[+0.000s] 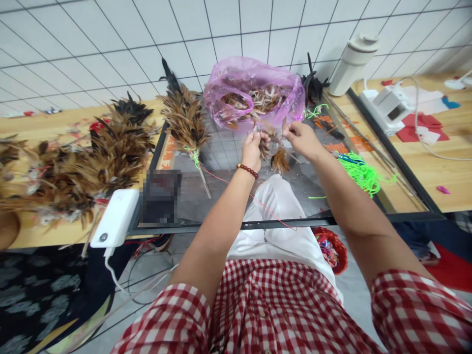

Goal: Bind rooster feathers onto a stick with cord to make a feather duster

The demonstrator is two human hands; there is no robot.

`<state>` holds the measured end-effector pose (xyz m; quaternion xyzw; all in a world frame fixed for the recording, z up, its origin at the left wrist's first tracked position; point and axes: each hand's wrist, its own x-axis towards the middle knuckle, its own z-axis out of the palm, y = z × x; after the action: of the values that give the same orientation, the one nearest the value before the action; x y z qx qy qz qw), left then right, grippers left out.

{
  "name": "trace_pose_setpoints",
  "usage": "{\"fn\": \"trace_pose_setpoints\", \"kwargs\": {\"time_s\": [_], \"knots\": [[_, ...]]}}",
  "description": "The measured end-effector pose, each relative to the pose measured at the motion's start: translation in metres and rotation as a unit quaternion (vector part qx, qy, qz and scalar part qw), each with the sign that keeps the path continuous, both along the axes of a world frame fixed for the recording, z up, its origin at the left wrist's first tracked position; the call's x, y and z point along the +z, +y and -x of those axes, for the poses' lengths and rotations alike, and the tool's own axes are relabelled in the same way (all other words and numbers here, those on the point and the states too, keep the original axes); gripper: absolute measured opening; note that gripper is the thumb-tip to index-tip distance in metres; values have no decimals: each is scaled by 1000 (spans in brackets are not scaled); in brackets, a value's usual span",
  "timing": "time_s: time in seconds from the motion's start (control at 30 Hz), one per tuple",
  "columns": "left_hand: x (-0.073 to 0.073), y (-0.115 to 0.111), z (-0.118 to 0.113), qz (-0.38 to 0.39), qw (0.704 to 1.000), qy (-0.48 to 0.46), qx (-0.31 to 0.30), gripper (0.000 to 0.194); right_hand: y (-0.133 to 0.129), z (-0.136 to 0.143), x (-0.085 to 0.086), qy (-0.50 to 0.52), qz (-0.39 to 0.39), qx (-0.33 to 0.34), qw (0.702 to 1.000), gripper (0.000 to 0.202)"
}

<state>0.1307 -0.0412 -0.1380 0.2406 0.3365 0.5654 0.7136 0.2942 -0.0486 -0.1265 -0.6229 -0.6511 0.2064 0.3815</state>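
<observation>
A: What's around the hands? Clock centred on them, 12 = tiled wall.
B: Pink bag at 12, open, loaded with loose feathers. Finished-looking feather duster at 10, green tie at its neck, stick toward us. Duster pile at 9. Power bank and pixelated dark item at 8.
A: Other side?
B: Black feathers at 1. White bottle between 1 and 2. White adapter between 2 and 3. Green cords between 3 and 4. Red basket at 5, below table level.
A: Anything in the way?
B: Bag sits just beyond the fingertips, blocks 12. Red thread runs from near the duster toward 6, crossing the left forearm line; over or under, can't tell. Dark-framed panel lies under it all.
A: Fingers?
B: Left hand: fingers curled, thumb closed onto a small feather bundle. Right hand: thumb and forefinger pressed together, pinching a thin brown feather.
A: Where's the work vs fingers?
B: Bundle hangs from the left grip, feathers toward 5. Pinched feather stands up from the right fingertips, toward 12. Orange-brown tuft is between the hands at 6, below the fingertips; whether it's joined to the bundle, can't tell.
</observation>
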Motion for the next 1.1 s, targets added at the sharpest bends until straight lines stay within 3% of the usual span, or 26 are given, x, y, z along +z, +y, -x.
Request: {"fn": "trace_pose_setpoints", "kwargs": {"time_s": [0.13,0.27,0.37,0.5,0.63,0.8,1.0,1.1], "knots": [[-3,-1,-2,-16,999,-24,-36,23,-11,29,4,195,80,60,976,19],[-7,0,-6,-23,998,-19,-52,23,-13,41,0,266,121,67,954,26],[-11,2,-7,-21,999,-3,-36,22,-10,36,-4,273,80,63,956,22],[-13,3,-8,-24,999,31,-7,22,-8,29,-3,286,-11,77,955,34],[-13,0,-8,-26,998,43,-23,19,-8,25,0,281,-17,97,955,35],[-10,-4,-5,-13,997,44,-58,23,1,10,-2,277,-74,16,958,42],[-11,2,-3,-4,999,45,-21,25,6,0,-3,283,-120,-22,951,36],[-14,7,-3,-17,998,64,18,24,-1,1,5,270,-84,15,959,30]]}}
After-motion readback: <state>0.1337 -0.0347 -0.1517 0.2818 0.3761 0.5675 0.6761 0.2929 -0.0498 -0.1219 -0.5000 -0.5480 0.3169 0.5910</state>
